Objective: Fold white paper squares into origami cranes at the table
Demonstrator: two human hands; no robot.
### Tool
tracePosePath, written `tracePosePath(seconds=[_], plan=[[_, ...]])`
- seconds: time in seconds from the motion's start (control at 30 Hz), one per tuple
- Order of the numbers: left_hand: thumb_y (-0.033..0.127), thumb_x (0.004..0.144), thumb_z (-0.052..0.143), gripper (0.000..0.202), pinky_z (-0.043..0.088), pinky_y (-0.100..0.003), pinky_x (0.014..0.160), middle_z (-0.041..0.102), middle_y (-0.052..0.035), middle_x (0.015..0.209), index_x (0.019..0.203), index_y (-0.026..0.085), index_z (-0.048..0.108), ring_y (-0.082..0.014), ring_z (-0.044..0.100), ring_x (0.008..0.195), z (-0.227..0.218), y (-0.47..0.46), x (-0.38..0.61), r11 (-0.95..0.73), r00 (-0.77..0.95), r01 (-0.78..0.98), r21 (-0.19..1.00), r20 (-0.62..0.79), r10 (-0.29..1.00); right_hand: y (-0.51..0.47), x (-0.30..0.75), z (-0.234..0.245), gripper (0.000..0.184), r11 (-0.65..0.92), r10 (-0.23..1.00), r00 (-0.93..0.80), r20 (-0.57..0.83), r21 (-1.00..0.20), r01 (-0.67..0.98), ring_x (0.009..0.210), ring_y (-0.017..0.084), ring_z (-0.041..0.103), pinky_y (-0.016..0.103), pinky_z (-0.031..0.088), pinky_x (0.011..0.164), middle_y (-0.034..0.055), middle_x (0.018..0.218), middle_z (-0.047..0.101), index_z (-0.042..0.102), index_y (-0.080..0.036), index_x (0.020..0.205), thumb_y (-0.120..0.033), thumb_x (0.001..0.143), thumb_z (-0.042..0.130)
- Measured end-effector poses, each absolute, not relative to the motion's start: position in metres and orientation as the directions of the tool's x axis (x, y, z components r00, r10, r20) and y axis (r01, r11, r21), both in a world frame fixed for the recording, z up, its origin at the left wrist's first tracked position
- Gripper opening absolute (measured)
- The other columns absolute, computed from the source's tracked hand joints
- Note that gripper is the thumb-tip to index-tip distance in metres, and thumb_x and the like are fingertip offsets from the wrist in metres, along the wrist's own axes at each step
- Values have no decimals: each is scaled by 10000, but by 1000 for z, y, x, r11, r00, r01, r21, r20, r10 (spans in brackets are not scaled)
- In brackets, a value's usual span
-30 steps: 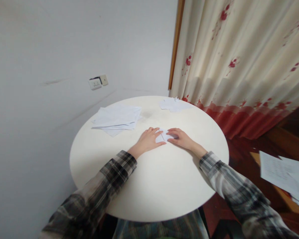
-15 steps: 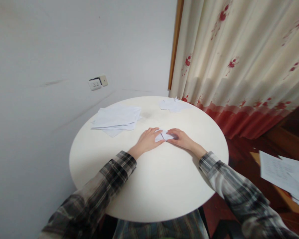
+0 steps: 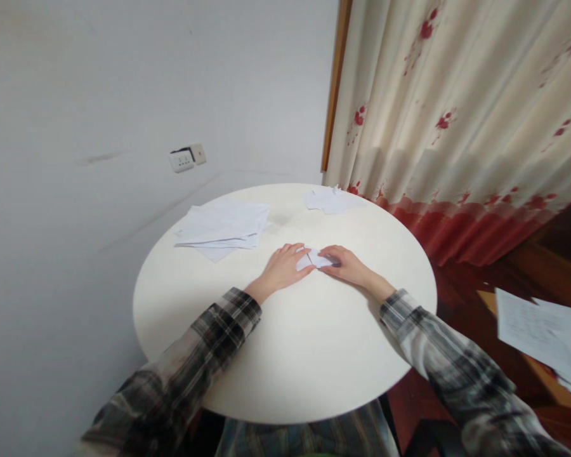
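White table (image 3: 299, 343): round top, bearing the paper noted below.
Paper stack (image 3: 226, 222): far left on the top, well apart from the work.
Small sheets (image 3: 328, 201): far right, just by the edge.
Left hand (image 3: 282, 266): thumb and fingers grasping the left end of the folded paper (image 3: 314, 259).
Right hand (image 3: 346, 265): thumb and fingers grasping its right end; neither hand nearer, both touching.
Folded paper: directly between the hands; long axis apparently left to right, ends hidden by fingers; dark seam slants from far left to near right.
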State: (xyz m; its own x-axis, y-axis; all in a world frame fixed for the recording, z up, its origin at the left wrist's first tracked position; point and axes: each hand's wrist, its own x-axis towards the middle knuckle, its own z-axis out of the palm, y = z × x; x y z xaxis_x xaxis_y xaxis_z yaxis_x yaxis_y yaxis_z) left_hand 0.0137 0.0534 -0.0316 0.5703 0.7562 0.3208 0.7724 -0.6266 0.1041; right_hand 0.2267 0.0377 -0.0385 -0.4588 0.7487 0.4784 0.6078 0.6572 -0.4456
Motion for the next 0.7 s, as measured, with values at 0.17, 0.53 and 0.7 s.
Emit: tracePosePath(seconds=[0.17, 0.53, 0.7], plan=[[512, 834, 388, 456, 349, -380, 951, 471, -35, 1294, 1216, 279, 475, -220, 426, 1139, -32, 53, 14, -623, 565, 774, 111, 322, 760, 38, 226, -38, 314, 645, 759, -452, 468, -452, 616, 922, 185, 553, 351, 427, 843, 75, 1014, 612, 584, -188, 1033, -315, 747, 621], [545, 815, 410, 494, 348, -373, 948, 479, -44, 1282, 1218, 268, 474, -225, 426, 1134, -30, 51, 13, -640, 584, 762, 96, 324, 744, 37, 226, -36, 288, 637, 767, -446, 461, -467, 613, 924, 188, 564, 354, 431, 846, 76, 1003, 624, 594, -194, 1029, -322, 770, 594], [543, 807, 424, 502, 351, -371, 943, 483, -44, 1277, 1218, 260, 473, -228, 428, 1128, -30, 51, 13, -643, 585, 760, 96, 330, 741, 35, 225, -34, 284, 611, 788, -417, 453, -493, 620, 920, 188, 576, 346, 437, 846, 85, 996, 632, 600, -179, 1022, -339, 789, 573]])
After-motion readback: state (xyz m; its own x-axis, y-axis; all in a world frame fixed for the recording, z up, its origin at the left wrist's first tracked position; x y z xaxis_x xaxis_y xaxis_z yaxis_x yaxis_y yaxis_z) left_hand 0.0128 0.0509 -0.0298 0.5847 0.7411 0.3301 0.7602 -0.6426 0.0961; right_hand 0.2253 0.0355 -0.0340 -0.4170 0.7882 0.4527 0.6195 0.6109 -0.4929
